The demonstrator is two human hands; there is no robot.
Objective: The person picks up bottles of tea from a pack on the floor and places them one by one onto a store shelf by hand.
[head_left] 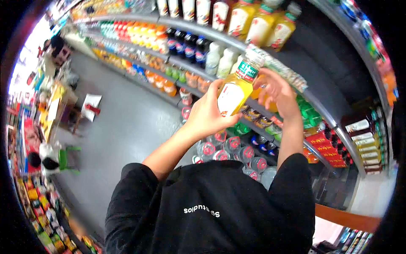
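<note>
A bottle of yellow drink [237,89] with a white label and a green neck band is held up, tilted, in front of the shelves. My left hand [211,109] is wrapped round its lower part. Beside the bottle's neck is my right hand [277,91], its fingers apart and slightly curled; whether a fingertip touches the bottle cannot be made out. Above, similar yellow bottles [260,25] stand on the upper shelf next to dark bottles with white labels [220,16].
Curved shelves [237,41] of drinks run across the top and right. Large clear bottles with red caps [220,148] stand below my hands. Grey floor [122,114], a green stool [69,158] and a stocked counter lie at the left.
</note>
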